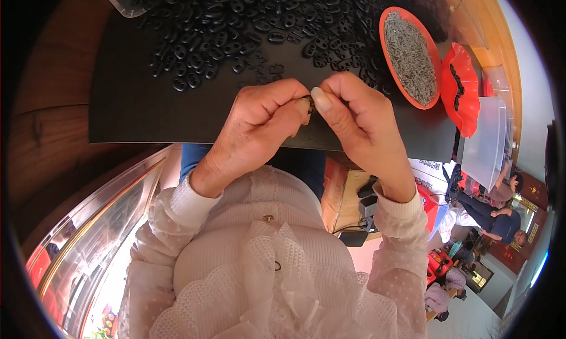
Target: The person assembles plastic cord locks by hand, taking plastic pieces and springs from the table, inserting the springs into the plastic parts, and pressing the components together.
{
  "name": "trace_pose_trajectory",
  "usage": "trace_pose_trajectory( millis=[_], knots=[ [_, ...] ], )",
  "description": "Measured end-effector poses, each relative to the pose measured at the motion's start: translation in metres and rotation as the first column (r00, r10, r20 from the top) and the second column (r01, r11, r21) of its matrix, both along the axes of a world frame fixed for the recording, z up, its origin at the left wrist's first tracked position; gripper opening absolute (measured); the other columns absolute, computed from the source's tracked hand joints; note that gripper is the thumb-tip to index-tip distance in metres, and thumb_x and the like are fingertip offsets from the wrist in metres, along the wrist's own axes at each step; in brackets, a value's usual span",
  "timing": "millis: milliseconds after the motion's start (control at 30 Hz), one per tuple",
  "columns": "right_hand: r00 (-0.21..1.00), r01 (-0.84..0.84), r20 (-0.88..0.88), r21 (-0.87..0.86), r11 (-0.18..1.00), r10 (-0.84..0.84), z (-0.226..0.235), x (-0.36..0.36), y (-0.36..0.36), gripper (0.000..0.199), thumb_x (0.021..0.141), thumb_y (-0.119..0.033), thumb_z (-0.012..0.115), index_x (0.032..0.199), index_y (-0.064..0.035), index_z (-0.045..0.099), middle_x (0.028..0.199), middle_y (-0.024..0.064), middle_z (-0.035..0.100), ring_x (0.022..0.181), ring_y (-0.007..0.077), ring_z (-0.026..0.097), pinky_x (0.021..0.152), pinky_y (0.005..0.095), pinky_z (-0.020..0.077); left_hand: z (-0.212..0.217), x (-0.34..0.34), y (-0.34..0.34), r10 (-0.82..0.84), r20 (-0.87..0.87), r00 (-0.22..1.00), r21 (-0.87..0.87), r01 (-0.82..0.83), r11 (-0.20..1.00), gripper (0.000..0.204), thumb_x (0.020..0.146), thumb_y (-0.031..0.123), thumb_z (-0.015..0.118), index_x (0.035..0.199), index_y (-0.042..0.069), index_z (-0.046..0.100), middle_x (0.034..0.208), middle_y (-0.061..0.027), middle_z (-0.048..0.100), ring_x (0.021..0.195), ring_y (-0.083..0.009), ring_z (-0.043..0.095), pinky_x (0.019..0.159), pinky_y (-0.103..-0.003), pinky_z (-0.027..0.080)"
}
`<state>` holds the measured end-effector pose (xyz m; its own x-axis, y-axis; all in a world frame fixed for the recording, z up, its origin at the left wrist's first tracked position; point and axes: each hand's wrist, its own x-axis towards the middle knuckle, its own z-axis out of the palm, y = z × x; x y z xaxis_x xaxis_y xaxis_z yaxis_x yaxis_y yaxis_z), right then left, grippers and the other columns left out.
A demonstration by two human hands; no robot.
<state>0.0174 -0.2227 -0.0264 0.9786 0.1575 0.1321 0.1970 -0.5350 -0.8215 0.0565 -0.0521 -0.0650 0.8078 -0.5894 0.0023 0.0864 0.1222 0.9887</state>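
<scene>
Above the near edge of the black tabletop (pixel 135 118), my two hands meet at the fingertips. My left hand (pixel 265 118) is closed, pinching a small dark piece (pixel 311 104) between thumb and forefinger; only its edge shows. Closed in a pinch as well, my right hand (pixel 362 112) has its thumb tip against the right side of that piece. Whatever lies between its fingers is hidden. Beyond the hands spreads a heap of small black oval parts with holes (pixel 218 29), with several lying loose at its near edge.
Right of the heap stands a red-rimmed bowl of small grey metal pieces (pixel 410 59). Next to it is a red wavy-edged dish (pixel 466 91) with dark pieces inside. A translucent plastic bin (pixel 486 144) sits farther right. Other people (pixel 501 227) are in the background.
</scene>
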Motion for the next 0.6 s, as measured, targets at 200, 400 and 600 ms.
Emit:
trace_pose_trajectory(
  millis=[200, 400, 600],
  knots=[
    [0.982, -0.098, 0.145, -0.134, 0.986, 0.118, -0.004, 0.001, 0.001, 0.006, 0.088, -0.003, 0.055, 0.088, -0.0001, 0.049, 0.074, 0.015, 0.05, 0.064, 0.0346, 0.052, 0.055, 0.0379, 0.0417, -0.01, -0.001, -0.002, 0.016, 0.066, 0.998, -0.074, -0.011, 0.997, 0.012, 0.088, 0.002, 0.051, 0.077, 0.0, 0.054, 0.059, -0.0003, 0.048, 0.054, -0.0046, 0.041, 0.047, -0.024, 0.035],
    [0.986, -0.161, 0.029, -0.097, 0.982, 0.165, 0.004, 0.005, -0.006, 0.011, 0.092, -0.01, 0.055, 0.09, 0.0003, 0.051, 0.075, 0.0141, 0.05, 0.067, 0.0315, 0.052, 0.058, 0.0367, 0.0428, -0.001, -0.001, 0.003, -0.032, 0.0, 0.999, -0.009, 0.032, 0.999, 0.013, 0.09, 0.005, 0.053, 0.079, -0.001, 0.055, 0.06, -0.001, 0.05, 0.055, -0.006, 0.045, 0.049, -0.024, 0.038],
    [0.975, -0.061, 0.187, -0.28, 0.958, 0.117, -0.006, 0.048, -0.022, 0.015, 0.09, -0.014, 0.058, 0.091, 0.0003, 0.052, 0.079, 0.0135, 0.055, 0.074, 0.0311, 0.058, 0.064, 0.0355, 0.0467, -0.001, 0.003, 0.012, -0.021, 0.02, 1.0, 0.038, 0.02, 0.999, 0.017, 0.094, 0.01, 0.047, 0.082, 0.002, 0.058, 0.066, 0.0012, 0.053, 0.056, -0.0029, 0.042, 0.05, -0.02, 0.034]
  ],
)
